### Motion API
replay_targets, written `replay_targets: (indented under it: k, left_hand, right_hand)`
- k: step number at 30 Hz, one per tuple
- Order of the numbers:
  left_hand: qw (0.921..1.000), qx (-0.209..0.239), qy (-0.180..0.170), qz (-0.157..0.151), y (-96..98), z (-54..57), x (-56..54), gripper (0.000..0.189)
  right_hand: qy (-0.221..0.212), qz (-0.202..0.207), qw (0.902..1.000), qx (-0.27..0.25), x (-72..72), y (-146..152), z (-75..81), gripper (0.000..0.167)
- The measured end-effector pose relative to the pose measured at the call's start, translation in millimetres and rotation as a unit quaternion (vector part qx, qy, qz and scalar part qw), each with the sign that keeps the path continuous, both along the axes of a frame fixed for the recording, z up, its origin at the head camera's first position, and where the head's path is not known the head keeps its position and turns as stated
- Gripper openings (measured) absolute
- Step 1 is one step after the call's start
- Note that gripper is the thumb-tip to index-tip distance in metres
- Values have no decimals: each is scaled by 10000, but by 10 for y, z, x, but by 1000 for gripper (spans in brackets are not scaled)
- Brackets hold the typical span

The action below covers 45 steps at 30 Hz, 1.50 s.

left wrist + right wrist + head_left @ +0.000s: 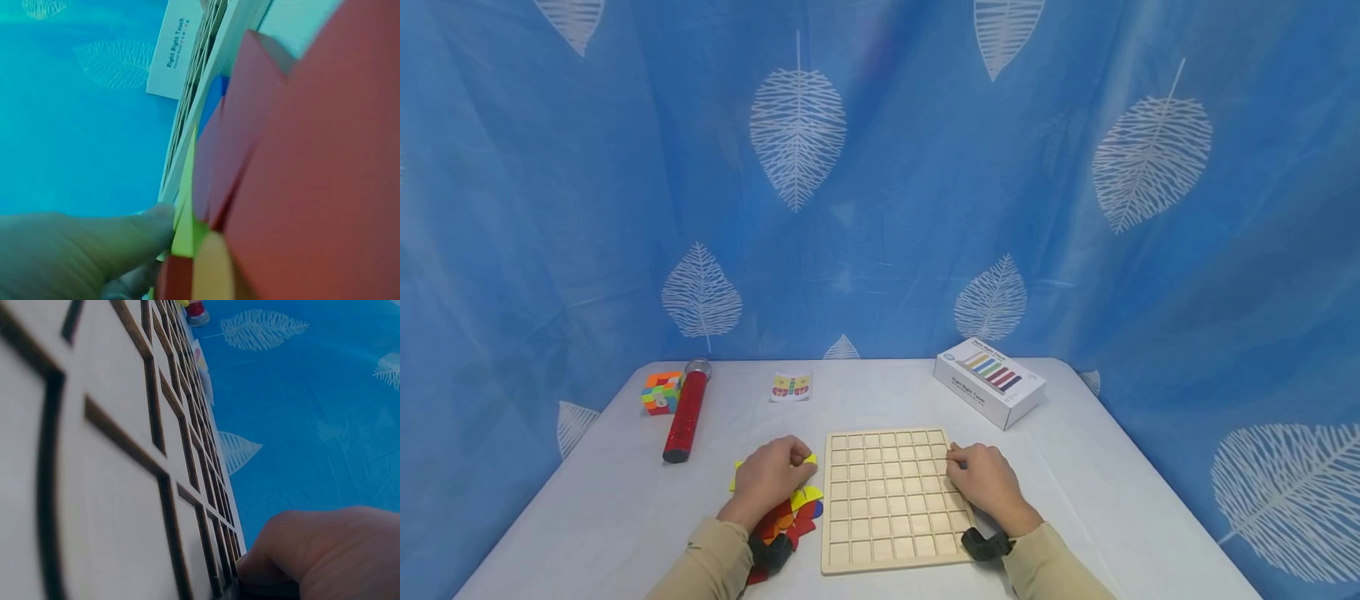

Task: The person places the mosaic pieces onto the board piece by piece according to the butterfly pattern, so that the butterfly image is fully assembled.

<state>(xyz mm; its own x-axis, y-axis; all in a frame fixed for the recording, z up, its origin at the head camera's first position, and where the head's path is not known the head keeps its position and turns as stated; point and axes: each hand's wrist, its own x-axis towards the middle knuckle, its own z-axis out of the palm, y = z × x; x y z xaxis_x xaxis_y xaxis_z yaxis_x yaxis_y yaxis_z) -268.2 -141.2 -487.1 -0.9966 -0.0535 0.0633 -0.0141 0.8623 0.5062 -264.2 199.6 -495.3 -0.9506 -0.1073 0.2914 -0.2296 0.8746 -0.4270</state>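
A pale wooden grid board (898, 500) lies flat in front of me, its square cells bare. My right hand (987, 479) holds the board's right edge near the far corner; in the right wrist view the thumb (312, 540) meets the rim. Left of the board, my left hand (772, 475) is over a pile of coloured flat pieces, with a yellow piece (810, 458) pinched between thumb and fingers. Under and beside that hand are red pieces (803, 527), an orange round piece (785, 521), a blue piece (817, 507) and more yellow ones; the hand and wrist hide part of the pile.
A butterfly pattern card (791, 387) lies beyond the pile. At the far left are a puzzle cube (661, 393) and a red glittery microphone-like stick (687, 414). A white box (989, 383) sits behind the board at the right. A blue leaf-print curtain (895, 183) hangs behind the table.
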Motion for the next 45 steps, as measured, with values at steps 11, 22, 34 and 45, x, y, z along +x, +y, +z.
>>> replay_targets:
  k: [11, 22, 34, 45]
  left_hand:
    - [9929, 1183, -122, -4, 109, 100, -35, 10]
    - [9954, 936, -221, -3, 351, 131, -151, 6]
    - [9971, 702, -296, -7, 421, 126, -214, 8]
    - [9989, 343, -143, -277, 422, 134, -169, 7]
  right_hand:
    - [-119, -56, 9999, 64, 7, 4, 13, 20]
    - [-118, -44, 9999, 42, -20, -9, -10, 20]
    - [-80, -40, 10000, -11, -9, -10, 0, 20]
    - [-15, 32, 9998, 186, 0, 4, 14, 19]
